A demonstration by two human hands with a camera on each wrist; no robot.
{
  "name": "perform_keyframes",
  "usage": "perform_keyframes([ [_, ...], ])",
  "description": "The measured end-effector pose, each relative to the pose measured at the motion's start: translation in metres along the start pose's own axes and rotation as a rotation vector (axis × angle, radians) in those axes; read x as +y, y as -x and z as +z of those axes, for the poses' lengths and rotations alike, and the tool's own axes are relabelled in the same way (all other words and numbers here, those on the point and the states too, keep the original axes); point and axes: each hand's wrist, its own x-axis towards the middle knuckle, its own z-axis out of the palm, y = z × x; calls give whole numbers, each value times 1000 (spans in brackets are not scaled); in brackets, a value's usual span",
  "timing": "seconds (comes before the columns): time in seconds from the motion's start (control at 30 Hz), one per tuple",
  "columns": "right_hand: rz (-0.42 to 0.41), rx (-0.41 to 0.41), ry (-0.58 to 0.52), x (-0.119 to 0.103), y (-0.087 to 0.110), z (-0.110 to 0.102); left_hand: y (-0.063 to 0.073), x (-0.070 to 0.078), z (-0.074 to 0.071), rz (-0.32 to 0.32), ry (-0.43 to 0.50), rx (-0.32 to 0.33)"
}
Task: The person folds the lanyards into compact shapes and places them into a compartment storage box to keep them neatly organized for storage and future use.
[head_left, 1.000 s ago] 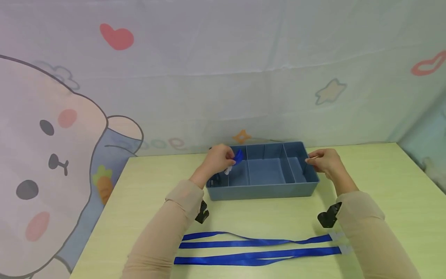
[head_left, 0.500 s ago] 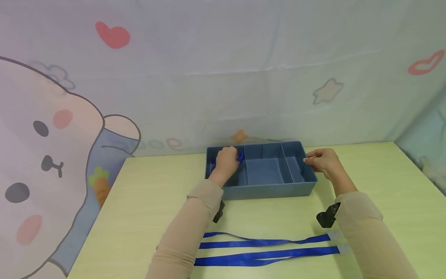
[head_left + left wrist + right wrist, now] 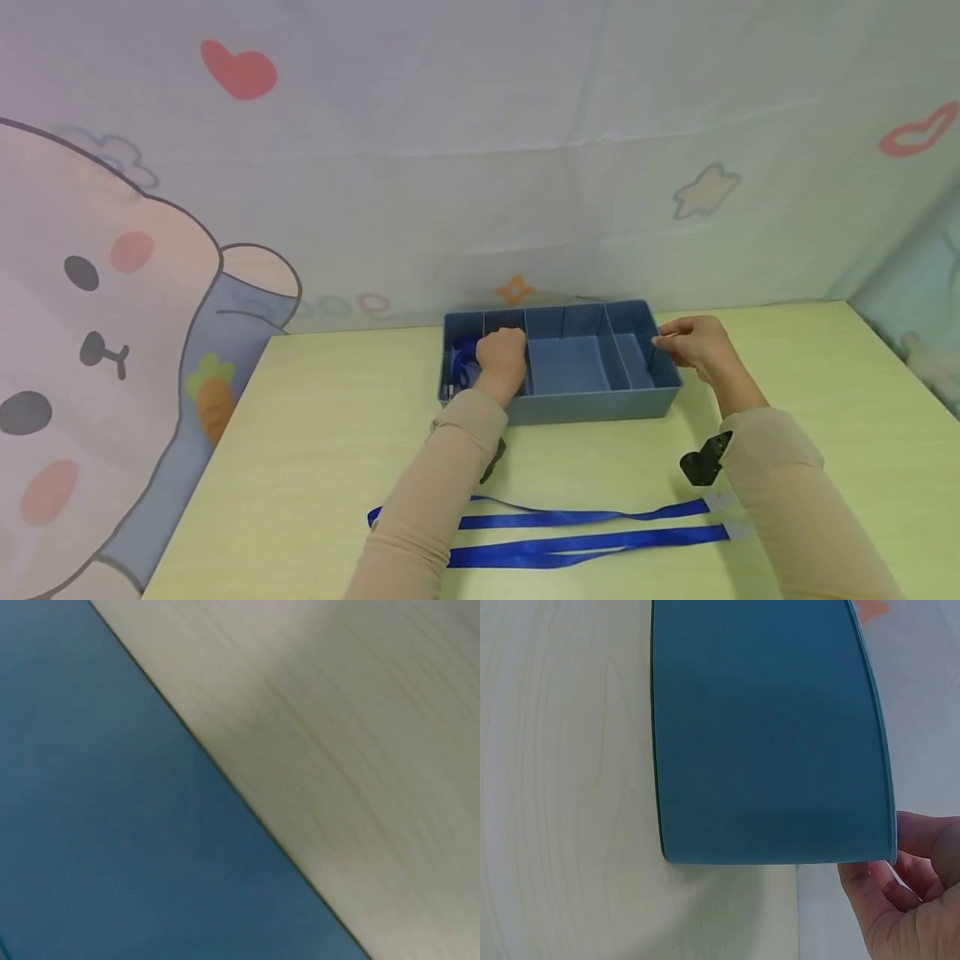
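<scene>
- Divided box [image 3: 592, 407], blue-gray, is standing toward the rear of the tabletop [image 3: 315, 417], its back edge sitting near the patterned backdrop [image 3: 420, 225]; sliding room is mainly lying sideways and toward the person.
- At left, a broad stretch of tabletop is running from the box to the side edge.
- In front, two folded blue straps [image 3: 525, 554] are lying crosswise, partly hiding behind the left sleeve [image 3: 420, 508]; a dragging cuff could be pulling them askew.
- In the leftmost compartment, a blue strap bundle [image 3: 465, 348] is resting; its loops might be snagging the nearby hand.
- The left hand [image 3: 501, 357] is reaching over or into the narrow second compartment; its fingers are hiding, so their spread and any hold cannot be told. Knuckles bumping a divider could be nudging the box.
- At right, the right hand [image 3: 697, 346] is pinching the box's end wall, its fingers nearly closing; uneven pulling might be swinging or tipping the box.
</scene>
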Motion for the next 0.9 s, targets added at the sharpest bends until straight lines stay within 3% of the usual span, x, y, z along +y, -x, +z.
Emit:
perform_keyframes([
  [0.17,0,-24,-6,1,-3,-2,-2,0,0,-10,4,-5],
  [0.3,-14,-86,-24,7,-4,-8,-3,-5,-7,30,123,-20],
  [0.47,-35,-158,-87,14,0,-19,4,-19,-30,111,278,-47],
  [0.6,-85,-173,-122,15,8,-29,14,-41,-55,161,395,-15],
  [0.73,-156,-188,-55,18,17,-40,27,-73,-78,162,511,-33],
  [0.9,-230,-207,41,25,32,-51,48,-117,-91,168,557,-39],
])
